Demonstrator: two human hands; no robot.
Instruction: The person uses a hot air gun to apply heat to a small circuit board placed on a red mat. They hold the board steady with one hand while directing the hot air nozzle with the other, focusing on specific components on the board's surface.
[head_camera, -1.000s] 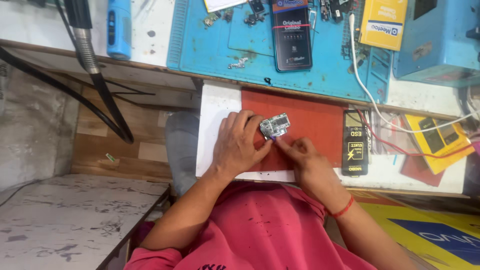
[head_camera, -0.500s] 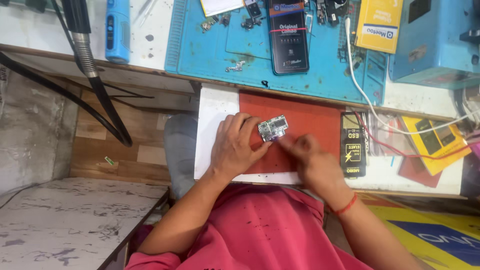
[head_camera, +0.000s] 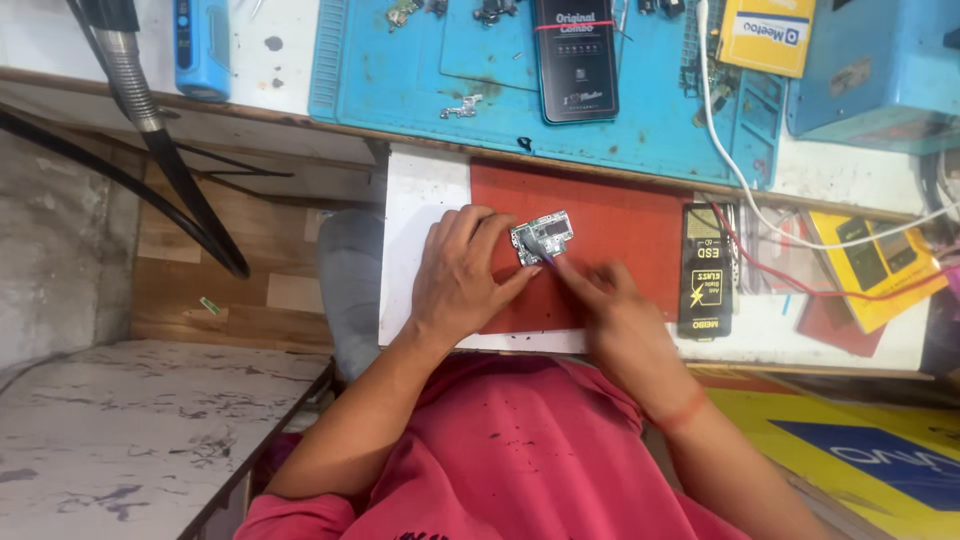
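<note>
A small green and silver circuit board (head_camera: 548, 232) lies on a red work mat (head_camera: 620, 225), which sits on a white board (head_camera: 420, 200). My left hand (head_camera: 460, 275) rests on the mat, its fingertips pinching the board's left edge. My right hand (head_camera: 612, 318) comes in from the lower right. Its fingers are closed on a thin tool (head_camera: 541, 250) whose tip touches the board's lower left part. The tool is too small and blurred to name.
A blue bench mat (head_camera: 500, 70) behind holds a dark phone package (head_camera: 575, 60), small parts and a yellow box (head_camera: 765, 35). There is a black pouch (head_camera: 705, 275) right of the red mat, and red and white cables (head_camera: 770, 225). A flexible black hose (head_camera: 150, 130) hangs at the left.
Both hands stay on the circuit board. The right hand's tool tip has shifted slightly along the board, and the view has moved a little.
</note>
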